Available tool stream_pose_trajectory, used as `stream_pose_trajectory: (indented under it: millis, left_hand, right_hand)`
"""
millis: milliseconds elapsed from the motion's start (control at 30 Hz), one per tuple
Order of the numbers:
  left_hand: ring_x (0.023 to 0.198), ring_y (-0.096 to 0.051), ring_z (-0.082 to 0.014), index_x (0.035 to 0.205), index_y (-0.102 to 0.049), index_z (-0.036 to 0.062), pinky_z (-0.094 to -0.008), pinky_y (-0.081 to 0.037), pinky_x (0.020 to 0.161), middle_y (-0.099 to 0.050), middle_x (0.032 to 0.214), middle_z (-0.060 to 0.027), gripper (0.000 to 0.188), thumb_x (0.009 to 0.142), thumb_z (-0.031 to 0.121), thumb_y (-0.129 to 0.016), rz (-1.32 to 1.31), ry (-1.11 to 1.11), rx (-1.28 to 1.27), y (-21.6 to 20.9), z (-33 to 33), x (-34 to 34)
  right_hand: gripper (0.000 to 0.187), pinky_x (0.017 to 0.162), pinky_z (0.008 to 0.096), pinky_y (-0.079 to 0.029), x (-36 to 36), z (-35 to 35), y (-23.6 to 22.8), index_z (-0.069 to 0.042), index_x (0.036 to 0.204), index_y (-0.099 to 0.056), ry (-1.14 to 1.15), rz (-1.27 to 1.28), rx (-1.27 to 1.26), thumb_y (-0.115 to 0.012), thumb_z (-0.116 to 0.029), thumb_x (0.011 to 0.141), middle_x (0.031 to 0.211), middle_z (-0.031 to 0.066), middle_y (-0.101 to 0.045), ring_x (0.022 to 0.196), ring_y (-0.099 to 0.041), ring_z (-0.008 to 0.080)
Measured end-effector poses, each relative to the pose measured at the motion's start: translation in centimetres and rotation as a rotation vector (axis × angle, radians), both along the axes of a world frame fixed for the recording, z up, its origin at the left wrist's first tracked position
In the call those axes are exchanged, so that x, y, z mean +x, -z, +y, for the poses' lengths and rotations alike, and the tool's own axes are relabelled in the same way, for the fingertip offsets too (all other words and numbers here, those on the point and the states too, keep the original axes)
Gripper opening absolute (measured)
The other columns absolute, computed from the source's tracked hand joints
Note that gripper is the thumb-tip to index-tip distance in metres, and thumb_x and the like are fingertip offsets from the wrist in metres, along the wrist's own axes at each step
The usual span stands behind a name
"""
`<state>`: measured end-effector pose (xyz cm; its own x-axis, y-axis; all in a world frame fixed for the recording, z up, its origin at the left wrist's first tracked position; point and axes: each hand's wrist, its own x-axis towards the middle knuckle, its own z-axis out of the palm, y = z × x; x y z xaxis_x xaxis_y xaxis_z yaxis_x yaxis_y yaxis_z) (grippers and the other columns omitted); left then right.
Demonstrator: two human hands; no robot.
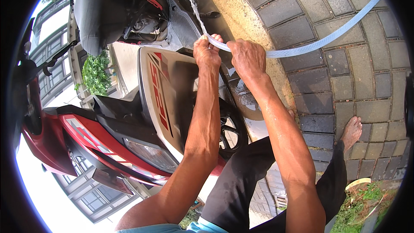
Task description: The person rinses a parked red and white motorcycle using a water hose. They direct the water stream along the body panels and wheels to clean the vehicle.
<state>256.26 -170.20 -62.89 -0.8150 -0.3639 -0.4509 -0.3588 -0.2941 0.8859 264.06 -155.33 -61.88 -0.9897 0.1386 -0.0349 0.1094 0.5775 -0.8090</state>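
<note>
A translucent pale blue hose [317,45] runs in from the upper right to both my hands. My left hand [208,50] is closed around its end, fingers at the mouth. Behind it, my right hand [249,56] wraps round the hose. A stream of water [193,6] shoots from the hose end up and to the left, past the side of a scooter. This red, white and black scooter [157,88] stands just left of my hands, with its black seat [91,15] at the upper left and its front panels at the lower left.
Beneath the scooter the ground is wet, beside a yellowish kerb [248,17]. Grey paving bricks [310,86] spread to the right, where my bare foot [352,130] rests. A black wheel [230,131] sits below my hands. Grass [366,200] grows at the lower right.
</note>
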Motion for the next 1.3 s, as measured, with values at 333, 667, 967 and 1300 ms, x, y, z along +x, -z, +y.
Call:
stream_pose_trajectory:
  millis: [333,667,967,1300]
  left_hand:
    - [0.079,-0.066,-0.0326,0.103,-0.047,0.0026,-0.0444,-0.06,0.069,-0.063,0.09,-0.0206,0.009,0.097,0.008,-0.051,0.035,0.034,-0.013,-0.5,0.3,-0.4]
    - [0.079,-0.066,-0.033,0.103,-0.046,0.0022,-0.0454,-0.06,0.07,-0.062,0.09,-0.0212,0.009,0.097,0.007,-0.051,0.05,0.031,-0.033,-0.8,0.9,-0.3]
    - [0.08,-0.067,-0.0312,0.102,-0.049,0.0029,-0.0442,-0.061,0.071,-0.063,0.091,-0.0194,0.008,0.096,0.007,-0.052,0.013,0.036,-0.035,0.0,1.5,1.7]
    - [0.069,-0.066,-0.0313,0.102,-0.044,0.0028,-0.0435,-0.06,0.062,-0.062,0.083,-0.0207,0.007,0.097,0.006,-0.047,-0.287,-0.034,0.065,4.9,5.5,11.3]
  right_hand:
    - [0.013,0.063,0.0368,-0.053,-0.2,0.2,-0.3,-0.01,0.075,-0.068,0.021,0.023,-0.003,-0.059,-0.013,0.084,0.075,0.0071,-0.066,0.075,-0.069,0.0229]
    - [0.013,0.063,0.0373,-0.053,-0.2,0.4,-0.3,-0.01,0.074,-0.067,0.031,0.03,-0.01,-0.059,-0.013,0.084,0.075,0.0071,-0.066,0.075,-0.069,0.0231]
    - [0.008,0.062,0.0392,-0.054,1.5,1.3,0.1,-0.009,0.075,-0.067,0.011,-0.001,-0.028,-0.063,-0.01,0.082,0.073,0.0092,-0.066,0.073,-0.069,0.0256]
    - [0.021,0.07,0.0432,-0.053,9.9,5.2,1.6,-0.011,0.092,-0.073,-0.08,-0.308,-0.01,-0.058,-0.004,0.08,0.081,0.0143,-0.068,0.078,-0.067,0.0342]
